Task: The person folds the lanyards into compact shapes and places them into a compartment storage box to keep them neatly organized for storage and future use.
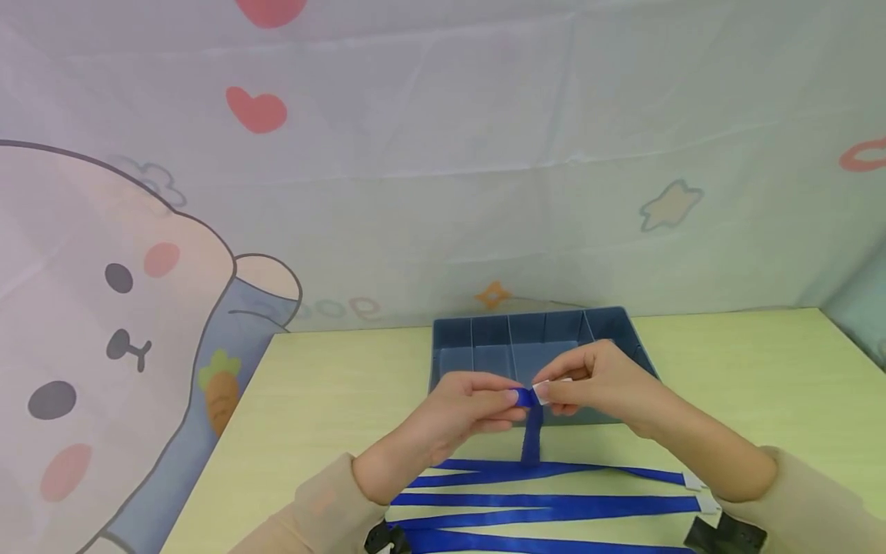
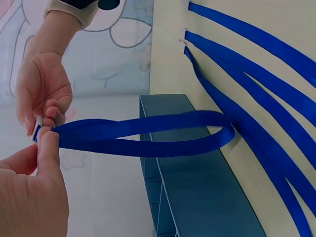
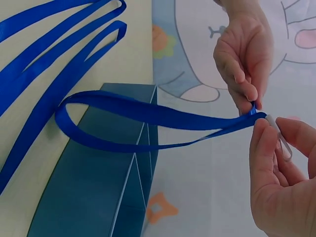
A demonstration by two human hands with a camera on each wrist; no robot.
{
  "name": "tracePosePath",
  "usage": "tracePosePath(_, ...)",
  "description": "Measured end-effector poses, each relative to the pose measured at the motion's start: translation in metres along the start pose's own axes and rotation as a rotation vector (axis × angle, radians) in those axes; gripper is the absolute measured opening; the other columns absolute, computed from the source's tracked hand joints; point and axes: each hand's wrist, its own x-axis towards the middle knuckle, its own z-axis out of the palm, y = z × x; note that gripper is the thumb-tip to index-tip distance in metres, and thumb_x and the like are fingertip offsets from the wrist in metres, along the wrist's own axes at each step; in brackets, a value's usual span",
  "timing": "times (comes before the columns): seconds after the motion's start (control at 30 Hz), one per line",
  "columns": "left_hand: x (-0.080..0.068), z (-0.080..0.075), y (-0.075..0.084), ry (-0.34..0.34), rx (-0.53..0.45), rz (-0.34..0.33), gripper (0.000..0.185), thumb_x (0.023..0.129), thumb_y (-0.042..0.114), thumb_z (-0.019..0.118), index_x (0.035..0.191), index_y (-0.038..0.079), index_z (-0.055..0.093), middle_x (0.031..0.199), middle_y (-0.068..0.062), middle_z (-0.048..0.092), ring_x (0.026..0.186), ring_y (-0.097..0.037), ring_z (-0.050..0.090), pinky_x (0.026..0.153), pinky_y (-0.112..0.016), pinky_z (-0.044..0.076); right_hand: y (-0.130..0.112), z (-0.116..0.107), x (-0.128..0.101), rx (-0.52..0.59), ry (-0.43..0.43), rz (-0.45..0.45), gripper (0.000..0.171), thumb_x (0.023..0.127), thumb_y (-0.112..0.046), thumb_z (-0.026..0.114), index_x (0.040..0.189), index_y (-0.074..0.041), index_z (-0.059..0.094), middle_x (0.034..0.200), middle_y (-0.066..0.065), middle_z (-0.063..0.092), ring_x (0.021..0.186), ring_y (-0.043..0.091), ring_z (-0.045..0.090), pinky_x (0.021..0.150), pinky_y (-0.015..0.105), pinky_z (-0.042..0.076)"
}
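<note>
Dark blue divider box (image 1: 609, 323) sits just behind the grip, open top, w/ thin partitions splitting it into several compartments; front wall directly under the pinch point. Pale yellow-green table (image 1: 332, 400) spreads below & to both sides. More blue ribbons (image 1: 554, 502) lie flat in rows on the table below the grip, nearer the person, white tips (image 1: 699, 492) at their right ends. Cartoon backdrop cloth (image 1: 415, 154) behind the box: bunny face far left, carrot, hearts, star.

Bare hands (image 1: 477, 408), beige long sleeves (image 1: 311, 512), black wrist straps (image 1: 727, 532).
</note>
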Motion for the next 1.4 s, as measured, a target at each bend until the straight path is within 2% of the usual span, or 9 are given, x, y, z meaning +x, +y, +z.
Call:
tracePosePath(0.47,-0.002,0.006,0.003,0.003,0.024,0.005,0.027,0.091,0.004,0.058,0.114,-0.009,0.061,0.104,-0.019,0.067,0.096,-0.025,0.066,0.084,-0.033,0.051,0.002,0.009,0.004,0.068,-0.008,0.035,0.033,0.084,-0.023,0.071,0.102,0.004,0.068,0.085,0.009,0.07,0.074,0.023,0.064,0.073,0.035,0.055)
tracePosePath(0.73,-0.005,0.007,-0.003,0.025,0.08,0.08,0.028,0.087,0.005,0.064,0.112,-0.005,0.064,0.104,-0.016,0.068,0.097,-0.023,0.065,0.086,-0.036,0.051,0.005,0.011,0.007,0.135,-0.023,0.039,0.033,0.084,-0.02,0.071,0.103,0.006,0.067,0.088,0.008,0.069,0.078,0.025,0.064,0.078,0.037,0.054)
tracePosePath(0.87,-0.005,0.009,-0.005,0.055,0.064,0.111,0.027,0.085,0.005,0.067,0.11,-0.005,0.065,0.102,-0.016,0.068,0.095,-0.023,0.065,0.086,-0.036,0.051,0.004,0.011,0.007,0.164,-0.032,0.046,0.034,0.084,-0.02,0.07,0.103,0.007,0.066,0.091,0.009,0.069,0.08,0.023,0.065,0.08,0.035,0.053)
tracePosePath(1.17,-0.005,0.015,-0.007,0.138,0.092,0.109,0.027,0.083,0.005,0.069,0.108,-0.003,0.067,0.099,-0.014,0.069,0.092,-0.023,0.067,0.085,-0.035,0.052,0.004,0.01,0.008,0.235,-0.063,0.052,0.034,0.089,-0.024,0.065,0.102,0.007,0.066,0.09,0.008,0.068,0.079,0.02,0.064,0.078,0.032,0.054)
tracePosePath(1.3,-0.005,0.016,-0.007,0.15,0.082,0.118,0.029,0.082,0.003,0.07,0.11,-0.003,0.066,0.101,-0.015,0.069,0.092,-0.024,0.067,0.084,-0.036,0.052,0.003,0.01,0.008,0.305,-0.062,0.06,0.034,0.093,-0.026,0.059,0.1,0.006,0.067,0.087,0.006,0.068,0.076,0.015,0.064,0.075,0.026,0.054)
tracePosePath(1.4,-0.005,0.016,-0.008,0.142,0.071,0.136,0.03,0.081,0.003,0.071,0.11,-0.003,0.066,0.101,-0.014,0.069,0.093,-0.024,0.067,0.084,-0.036,0.052,0.005,0.01,0.008,0.318,-0.055,0.046,0.031,0.092,-0.022,0.06,0.102,0.007,0.066,0.088,0.006,0.068,0.075,0.014,0.064,0.075,0.026,0.054)
